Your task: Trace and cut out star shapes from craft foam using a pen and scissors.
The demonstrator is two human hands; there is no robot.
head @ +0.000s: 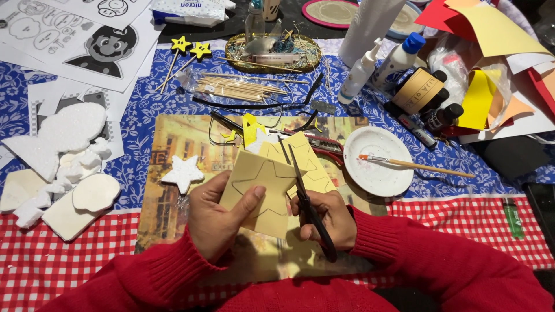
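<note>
Near the tabletop's front edge, the left hand (217, 216) is gripping a yellow foam sheet (263, 193) while the right hand (329, 216), closed on black scissors (309, 211), is cutting; blades should follow the drawn star outline.

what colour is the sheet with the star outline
Pale yellow sheet, seen in the head view.

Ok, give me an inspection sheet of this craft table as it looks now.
Surface: table under blue floral and red checked cloths, picture placemat on top.
Job's things: left hand holds yellow foam sheet with a drawn star; right hand holds black scissors at it.
Clutter: white foam star, wooden skewers, glue bottles, paintbrush on white plate.
Fingers: both closed on their things.
Cables: nothing seen.
Surroundings: printed templates, coloured paper.
</note>
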